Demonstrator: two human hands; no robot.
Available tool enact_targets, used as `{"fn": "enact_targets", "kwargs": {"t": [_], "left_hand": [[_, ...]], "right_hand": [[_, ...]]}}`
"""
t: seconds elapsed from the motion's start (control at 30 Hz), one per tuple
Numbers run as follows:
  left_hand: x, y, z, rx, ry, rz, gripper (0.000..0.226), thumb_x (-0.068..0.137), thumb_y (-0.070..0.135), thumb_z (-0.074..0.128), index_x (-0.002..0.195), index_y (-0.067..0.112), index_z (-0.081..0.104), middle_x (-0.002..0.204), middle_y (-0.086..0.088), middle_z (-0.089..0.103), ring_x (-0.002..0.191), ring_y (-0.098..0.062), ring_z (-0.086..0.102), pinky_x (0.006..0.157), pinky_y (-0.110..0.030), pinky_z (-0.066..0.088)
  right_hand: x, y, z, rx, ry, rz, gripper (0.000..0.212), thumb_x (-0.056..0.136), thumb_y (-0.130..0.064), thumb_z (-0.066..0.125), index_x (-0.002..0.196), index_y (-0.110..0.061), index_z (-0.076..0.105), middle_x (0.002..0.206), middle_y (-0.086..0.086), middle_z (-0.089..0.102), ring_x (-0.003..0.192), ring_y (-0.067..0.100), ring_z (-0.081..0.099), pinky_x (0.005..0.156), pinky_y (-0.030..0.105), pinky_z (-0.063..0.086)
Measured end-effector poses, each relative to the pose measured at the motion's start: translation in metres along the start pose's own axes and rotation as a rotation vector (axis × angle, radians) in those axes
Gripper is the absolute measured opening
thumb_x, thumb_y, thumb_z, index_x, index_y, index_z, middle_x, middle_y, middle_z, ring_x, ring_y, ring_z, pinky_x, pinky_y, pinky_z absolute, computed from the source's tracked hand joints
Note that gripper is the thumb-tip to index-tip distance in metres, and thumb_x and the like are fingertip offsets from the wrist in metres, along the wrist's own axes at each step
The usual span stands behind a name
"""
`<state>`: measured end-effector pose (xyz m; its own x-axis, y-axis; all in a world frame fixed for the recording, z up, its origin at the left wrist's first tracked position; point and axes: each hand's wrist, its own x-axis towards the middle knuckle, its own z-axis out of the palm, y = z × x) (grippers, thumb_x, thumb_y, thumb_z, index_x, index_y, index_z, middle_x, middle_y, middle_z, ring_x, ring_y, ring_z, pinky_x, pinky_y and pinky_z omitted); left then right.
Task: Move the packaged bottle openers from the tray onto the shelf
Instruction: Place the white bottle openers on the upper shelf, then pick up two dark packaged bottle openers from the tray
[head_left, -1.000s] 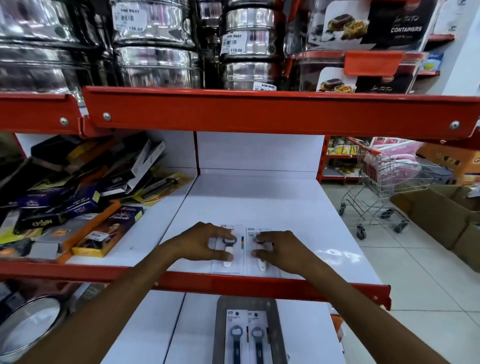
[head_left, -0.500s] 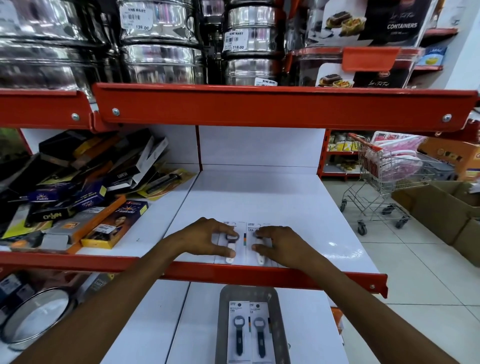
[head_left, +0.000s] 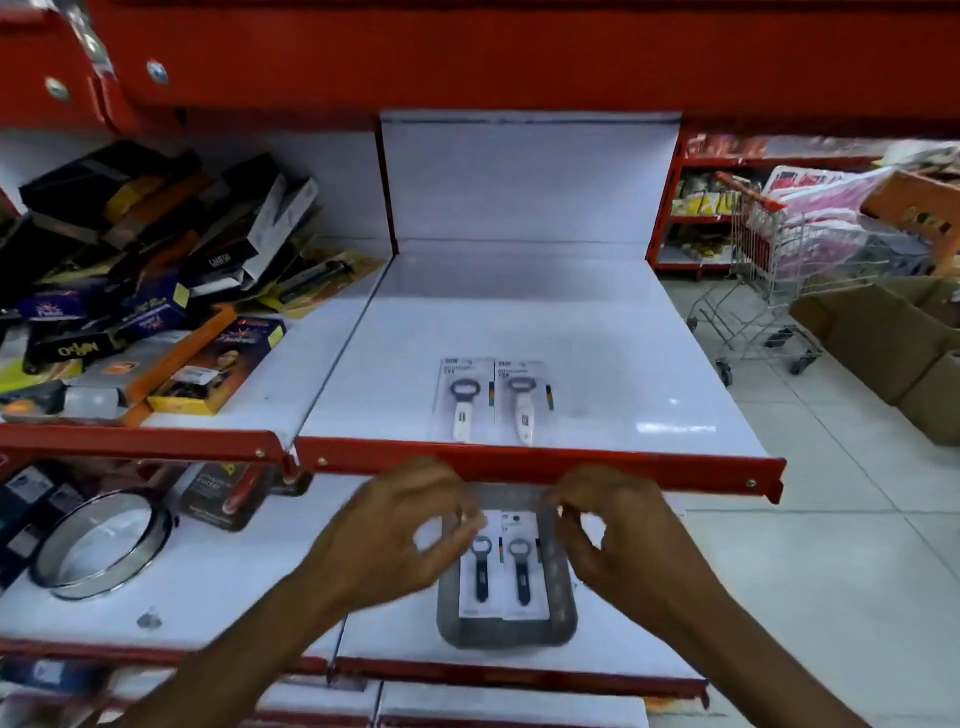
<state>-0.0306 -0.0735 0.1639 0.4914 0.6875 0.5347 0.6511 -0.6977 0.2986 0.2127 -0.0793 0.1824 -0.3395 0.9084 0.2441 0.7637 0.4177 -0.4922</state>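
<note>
Done: two white-handled packs (head_left: 490, 401) lie side by side near the shelf (head_left: 649, 415) front edge | Left: two dark-handled packs (head_left: 503, 570) in the tray (head_left: 563, 587) below | Left hand (head_left: 400, 535) and right hand (head_left: 618, 530) over the tray, fingers apart, nothing gripped yet
</note>
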Motion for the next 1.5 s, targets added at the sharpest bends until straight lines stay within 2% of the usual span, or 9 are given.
{"fn": "enact_targets", "kwargs": {"t": [0.1,0.27,0.5,0.63,1.13,1.2,1.27,1.4,1.5], "left_hand": [[-0.033,-0.001,0.04,-0.082,-0.293,-0.19,0.019,0.09,0.041,0.065,0.1,0.027,0.071,0.104,0.009,0.072,0.095,-0.006,0.064,0.087,-0.029,0.057],[-0.04,-0.05,0.119,-0.024,-0.719,-0.446,0.069,0.087,0.044,0.069,0.146,0.025,0.04,0.155,0.003,0.042,0.139,-0.017,0.042,0.114,-0.028,0.035],[-0.007,-0.106,0.195,0.111,-0.935,-0.471,0.126,0.055,0.044,0.093,0.151,0.011,0.019,0.151,-0.011,0.041,0.133,-0.031,0.046,0.108,-0.041,0.047],[-0.005,-0.126,0.22,0.129,-0.97,-0.496,0.135,0.042,0.056,0.094,0.148,0.014,0.021,0.151,-0.007,0.041,0.136,-0.031,0.043,0.111,-0.042,0.044],[-0.006,-0.123,0.225,0.25,-1.071,-0.424,0.12,0.047,0.069,0.086,0.143,0.018,0.036,0.161,-0.011,0.019,0.148,-0.037,0.015,0.122,-0.048,0.018],[-0.005,-0.124,0.226,0.242,-1.056,-0.42,0.122,0.043,0.07,0.086,0.142,0.018,0.037,0.16,-0.012,0.023,0.147,-0.036,0.019,0.121,-0.049,0.021],[-0.005,-0.126,0.227,0.254,-1.024,-0.393,0.138,0.037,0.071,0.087,0.148,0.017,0.025,0.161,-0.013,0.021,0.147,-0.037,0.019,0.121,-0.051,0.02],[-0.006,-0.127,0.228,0.243,-0.985,-0.395,0.152,0.038,0.067,0.089,0.154,0.016,0.004,0.165,-0.015,0.0,0.151,-0.039,-0.001,0.124,-0.053,0.009],[-0.004,-0.131,0.227,0.252,-0.876,-0.365,0.162,0.034,0.069,0.088,0.153,0.013,-0.006,0.165,-0.018,-0.007,0.151,-0.041,-0.007,0.125,-0.055,0.007]], "right_hand": [[-0.011,0.03,0.047,-0.038,-0.201,0.102,0.024,0.084,-0.021,0.064,0.105,-0.031,0.07,0.112,-0.013,0.071,0.096,0.008,0.067,0.093,0.023,0.054],[0.015,0.082,0.13,-0.071,-0.51,0.266,0.05,0.084,-0.023,0.065,0.131,-0.021,0.048,0.135,0.007,0.054,0.121,0.029,0.055,0.103,0.039,0.047],[0.064,0.121,0.191,-0.096,-0.71,0.274,0.105,0.067,-0.039,0.082,0.147,-0.016,0.017,0.156,0.01,0.025,0.143,0.035,0.026,0.117,0.05,0.029],[0.077,0.146,0.226,-0.444,-0.719,0.118,0.137,0.054,-0.049,0.087,0.15,-0.016,-0.005,0.162,0.01,0.001,0.149,0.033,0.002,0.123,0.048,0.012],[0.084,0.161,0.247,-0.8,-0.716,-0.019,0.135,0.05,-0.077,0.065,0.145,0.004,0.014,0.158,0.025,0.002,0.145,0.047,0.001,0.119,0.06,0.001],[0.084,0.164,0.252,-0.684,-0.586,0.07,0.099,0.069,-0.058,0.069,0.142,-0.002,0.033,0.155,0.022,0.025,0.146,0.035,0.02,0.12,0.049,0.009],[0.089,0.161,0.257,-0.69,-0.534,0.13,0.081,0.05,-0.059,0.082,0.118,-0.019,0.065,0.128,0.006,0.064,0.134,0.022,0.046,0.121,0.038,0.013],[0.09,0.178,0.275,-0.812,-0.769,0.074,0.098,0.063,-0.065,0.071,0.139,-0.01,0.04,0.149,0.016,0.038,0.148,0.037,-0.004,0.112,0.05,-0.026],[0.089,0.172,0.265,-0.909,-0.675,0.07,0.088,0.075,-0.063,0.062,0.143,-0.014,0.035,0.154,0.013,0.031,0.147,0.04,-0.01,0.108,0.054,-0.029]]}}
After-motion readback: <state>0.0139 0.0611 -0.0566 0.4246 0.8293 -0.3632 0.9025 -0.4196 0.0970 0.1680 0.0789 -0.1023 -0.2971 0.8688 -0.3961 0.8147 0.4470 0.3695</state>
